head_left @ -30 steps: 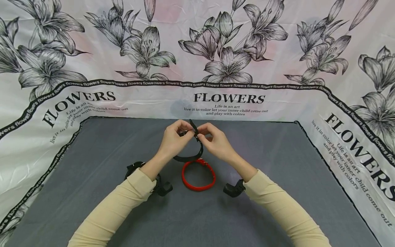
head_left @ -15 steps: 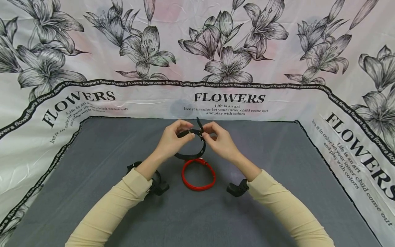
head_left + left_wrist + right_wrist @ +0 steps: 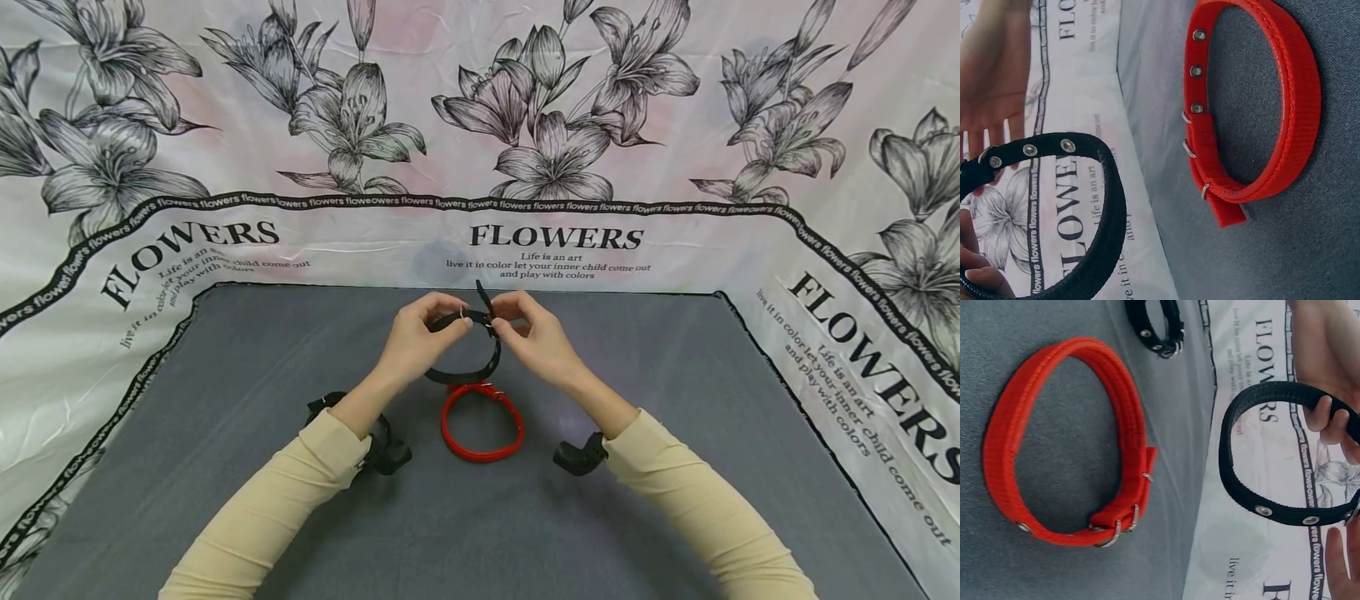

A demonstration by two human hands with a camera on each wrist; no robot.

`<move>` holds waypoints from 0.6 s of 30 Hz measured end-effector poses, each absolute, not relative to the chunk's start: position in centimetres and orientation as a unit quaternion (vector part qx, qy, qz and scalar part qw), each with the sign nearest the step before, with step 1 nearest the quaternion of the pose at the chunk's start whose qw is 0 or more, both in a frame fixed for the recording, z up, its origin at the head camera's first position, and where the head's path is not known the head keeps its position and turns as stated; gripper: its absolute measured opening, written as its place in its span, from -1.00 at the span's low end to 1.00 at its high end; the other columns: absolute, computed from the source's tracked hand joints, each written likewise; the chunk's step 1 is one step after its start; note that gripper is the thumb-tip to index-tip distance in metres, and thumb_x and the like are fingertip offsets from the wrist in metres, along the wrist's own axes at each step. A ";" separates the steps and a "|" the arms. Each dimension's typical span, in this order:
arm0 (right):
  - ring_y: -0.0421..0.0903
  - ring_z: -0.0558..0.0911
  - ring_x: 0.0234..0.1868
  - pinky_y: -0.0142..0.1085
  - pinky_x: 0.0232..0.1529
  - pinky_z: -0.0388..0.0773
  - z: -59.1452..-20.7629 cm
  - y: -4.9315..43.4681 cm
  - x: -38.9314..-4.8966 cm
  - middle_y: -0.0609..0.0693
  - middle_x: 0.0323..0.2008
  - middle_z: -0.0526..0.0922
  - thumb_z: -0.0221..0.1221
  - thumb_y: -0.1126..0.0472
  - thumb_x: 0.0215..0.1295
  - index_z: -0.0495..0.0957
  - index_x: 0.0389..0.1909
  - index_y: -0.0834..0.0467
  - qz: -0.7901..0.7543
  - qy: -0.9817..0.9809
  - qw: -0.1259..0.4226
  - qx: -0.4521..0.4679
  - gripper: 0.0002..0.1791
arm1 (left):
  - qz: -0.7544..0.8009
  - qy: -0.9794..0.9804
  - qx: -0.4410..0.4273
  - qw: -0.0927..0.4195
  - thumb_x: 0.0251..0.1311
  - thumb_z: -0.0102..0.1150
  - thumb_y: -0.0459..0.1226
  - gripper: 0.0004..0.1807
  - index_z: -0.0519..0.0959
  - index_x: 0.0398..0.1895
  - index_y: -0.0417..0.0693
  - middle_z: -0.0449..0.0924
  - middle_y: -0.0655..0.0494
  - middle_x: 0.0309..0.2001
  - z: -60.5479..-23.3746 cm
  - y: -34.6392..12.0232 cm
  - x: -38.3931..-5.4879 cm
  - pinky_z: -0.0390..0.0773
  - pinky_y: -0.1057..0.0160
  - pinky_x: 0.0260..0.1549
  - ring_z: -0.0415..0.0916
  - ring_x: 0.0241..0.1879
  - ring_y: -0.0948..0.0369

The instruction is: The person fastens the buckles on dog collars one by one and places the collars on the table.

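A black pet collar is held up in a loop above the far part of the table. Finger and thumb of my left hand pinch its left side. My right hand pinches it on the right, near the buckle, where the strap's tail points upward. Metal eyelets line the black strap in the left wrist view. Just nearer than this loop, a red collar lies on the grey table; its metal buckle shows in the right wrist view.
A second black collar lies on the table, partly hidden by my left forearm in the head view. Black wrist cameras hang at both cuffs. Behind the grey table rises a flower-printed white cloth.
My right hand has shifted slightly right, away from my left. The black collar's tail end has moved right with it, and more of the loop shows between my hands.
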State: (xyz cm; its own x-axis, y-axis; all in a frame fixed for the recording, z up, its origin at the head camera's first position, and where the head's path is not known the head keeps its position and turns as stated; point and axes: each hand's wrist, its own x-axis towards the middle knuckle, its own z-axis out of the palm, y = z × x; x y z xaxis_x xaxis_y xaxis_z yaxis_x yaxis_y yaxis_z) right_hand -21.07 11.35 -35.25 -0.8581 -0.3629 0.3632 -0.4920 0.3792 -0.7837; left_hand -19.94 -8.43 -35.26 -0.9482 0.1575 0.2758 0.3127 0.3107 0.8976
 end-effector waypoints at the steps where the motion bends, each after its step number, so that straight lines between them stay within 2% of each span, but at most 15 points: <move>1: -0.08 0.53 -0.04 -0.21 -0.13 0.53 -34.7 11.2 -20.8 0.08 -0.06 0.53 0.05 0.26 0.33 0.42 0.03 0.19 0.493 -0.828 0.072 0.258 -0.73 | -0.567 -0.807 -0.147 0.071 0.14 0.21 -0.15 -0.73 0.56 -0.09 0.02 0.56 0.14 -0.18 -35.3 -8.4 -20.0 0.46 0.13 -0.11 0.47 -0.16 0.21; 8: 0.06 0.53 -0.03 -0.09 -0.09 0.51 -31.6 10.4 -19.2 0.22 -0.07 0.53 0.04 0.37 0.30 0.41 0.00 0.33 0.490 -0.820 0.119 0.270 -0.73 | -0.556 -0.814 -0.152 0.074 0.12 0.24 -0.20 -0.73 0.55 -0.10 0.01 0.57 0.11 -0.19 -35.4 -8.2 -20.1 0.45 0.15 -0.10 0.47 -0.15 0.21; 18: -0.07 0.57 -0.13 -0.21 -0.12 0.54 -34.2 11.1 -21.4 0.06 -0.14 0.54 0.11 0.32 0.27 0.45 -0.08 0.19 0.455 -0.823 0.121 0.319 -0.79 | -0.551 -0.818 -0.155 0.056 0.12 0.25 -0.19 -0.76 0.57 -0.12 0.08 0.61 0.13 -0.15 -35.4 -8.0 -19.7 0.43 0.02 0.03 0.48 -0.05 0.19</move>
State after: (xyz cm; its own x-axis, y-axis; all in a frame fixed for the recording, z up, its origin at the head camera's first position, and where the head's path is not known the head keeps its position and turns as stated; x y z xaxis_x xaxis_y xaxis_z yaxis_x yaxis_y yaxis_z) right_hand -21.38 11.06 -34.24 -0.7677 -0.4148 0.4885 -0.6343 0.3830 -0.6716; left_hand -19.73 -7.97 -35.40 -0.9455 0.1929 0.2623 0.3156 0.3447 0.8841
